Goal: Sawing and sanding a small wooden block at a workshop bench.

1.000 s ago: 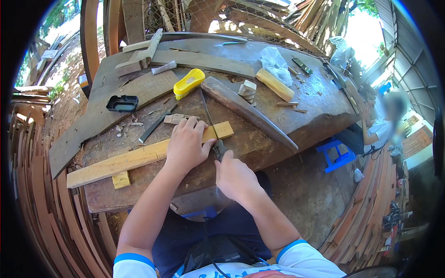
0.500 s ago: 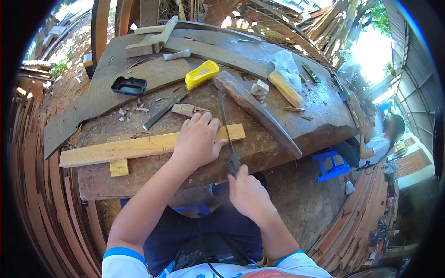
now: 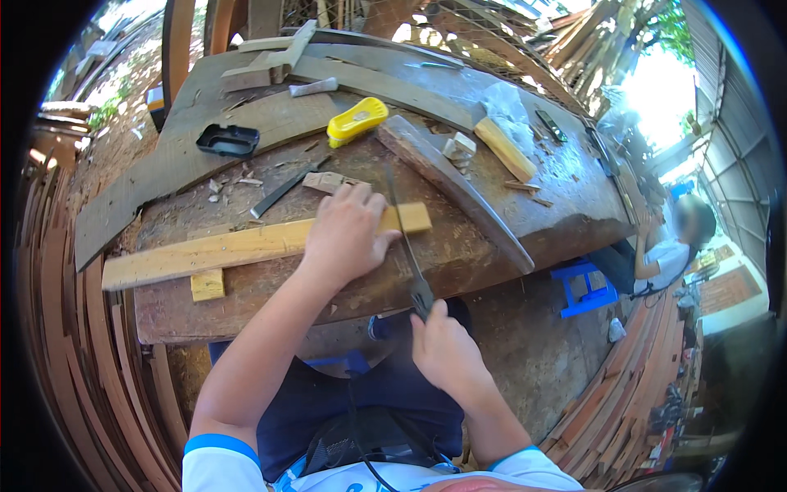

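My left hand (image 3: 344, 228) is closed over a pale yellow wooden strip (image 3: 217, 252) and holds it down on the workbench (image 3: 475, 266). A small yellow wood block (image 3: 207, 284) sits under the strip near its left part. In my right hand (image 3: 447, 348) is the dark handle of a saw (image 3: 407, 250), gripped near the bench's front edge. Its narrow blade crosses the strip near the right end, just right of my left thumb. A rough wood offcut (image 3: 329, 182) lies just beyond my left fingers, with a chisel (image 3: 283, 195) to its left.
Farther back lie a yellow plastic case (image 3: 357, 121), an open black tray (image 3: 228, 141) and a long dark board (image 3: 459, 190). A wooden mallet-like piece (image 3: 275, 64) rests at the back left. Another person (image 3: 668, 254) sits to the right by a blue stool (image 3: 584, 289).
My right hand has drawn the saw slightly back toward me and to the right. My left hand still holds the strip.
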Available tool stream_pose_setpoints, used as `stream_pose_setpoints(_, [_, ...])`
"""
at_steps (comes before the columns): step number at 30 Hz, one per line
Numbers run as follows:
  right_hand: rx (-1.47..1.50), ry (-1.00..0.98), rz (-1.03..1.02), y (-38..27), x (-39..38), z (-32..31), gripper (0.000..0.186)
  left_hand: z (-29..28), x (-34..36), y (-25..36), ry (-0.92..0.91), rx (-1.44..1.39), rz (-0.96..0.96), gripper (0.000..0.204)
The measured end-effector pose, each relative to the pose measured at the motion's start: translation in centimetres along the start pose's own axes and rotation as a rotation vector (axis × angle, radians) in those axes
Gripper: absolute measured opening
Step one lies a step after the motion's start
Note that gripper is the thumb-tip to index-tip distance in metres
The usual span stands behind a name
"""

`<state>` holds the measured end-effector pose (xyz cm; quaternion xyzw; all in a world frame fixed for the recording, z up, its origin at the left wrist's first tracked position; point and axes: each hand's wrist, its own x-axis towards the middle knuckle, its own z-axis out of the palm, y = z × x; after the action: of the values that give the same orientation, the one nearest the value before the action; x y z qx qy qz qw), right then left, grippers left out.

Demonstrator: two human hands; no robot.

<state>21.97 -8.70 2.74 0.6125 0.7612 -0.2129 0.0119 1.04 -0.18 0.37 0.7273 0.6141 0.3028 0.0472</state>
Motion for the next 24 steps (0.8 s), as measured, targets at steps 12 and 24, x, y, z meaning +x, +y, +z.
stream_pose_setpoints(12, [-0.051,-0.016,0.035,1.1,-3.9,-0.3,0.034,0.0,0.4,0.4,0.015,0.009,-0.031,0.037])
stream_pose_setpoints(24, [0.014,0.003,-0.012,-0.2,-1.7,0.2,0.034,0.1,0.2,-0.3,0.029,0.016,-0.044,0.039])
